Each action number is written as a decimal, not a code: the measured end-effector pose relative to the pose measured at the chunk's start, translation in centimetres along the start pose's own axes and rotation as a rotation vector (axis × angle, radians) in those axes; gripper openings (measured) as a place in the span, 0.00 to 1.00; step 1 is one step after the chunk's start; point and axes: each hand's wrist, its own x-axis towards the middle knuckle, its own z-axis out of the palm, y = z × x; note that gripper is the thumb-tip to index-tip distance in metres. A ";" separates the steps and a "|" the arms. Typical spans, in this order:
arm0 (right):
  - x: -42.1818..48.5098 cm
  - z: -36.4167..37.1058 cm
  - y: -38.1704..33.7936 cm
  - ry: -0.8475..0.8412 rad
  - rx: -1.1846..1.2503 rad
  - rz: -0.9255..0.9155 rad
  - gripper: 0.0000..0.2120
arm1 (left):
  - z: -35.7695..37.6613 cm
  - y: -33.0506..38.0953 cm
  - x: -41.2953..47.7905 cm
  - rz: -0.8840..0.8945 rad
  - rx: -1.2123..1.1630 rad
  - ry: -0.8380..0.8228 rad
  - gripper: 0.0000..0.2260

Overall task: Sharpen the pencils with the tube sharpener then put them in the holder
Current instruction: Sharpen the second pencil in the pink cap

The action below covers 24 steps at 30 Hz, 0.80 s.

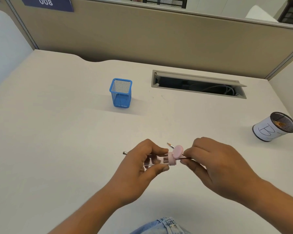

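My left hand [142, 168] grips the tube sharpener [159, 160], a clear tube with a pink cap whose lid is flipped open. My right hand [215, 164] pinches a dark pencil [186, 158] whose end is pushed into the pink cap. Another pencil [170, 145] lies on the desk behind my hands, its sharp tip pointing up-left, mostly hidden; a metal end [125, 153] shows to the left of my left hand. The blue mesh holder [120, 93] stands upright farther back, apart from both hands.
A black mesh cup wrapped in white paper [274, 126] stands at the right with shavings inside. An open cable slot [199, 85] is set in the desk [57, 132] behind. Beige partition walls close off the back and right.
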 end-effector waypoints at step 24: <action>-0.7 0.2 -0.8 0.049 -0.004 -0.010 0.13 | 0.5 -0.5 0.1 0.053 -0.001 0.007 0.08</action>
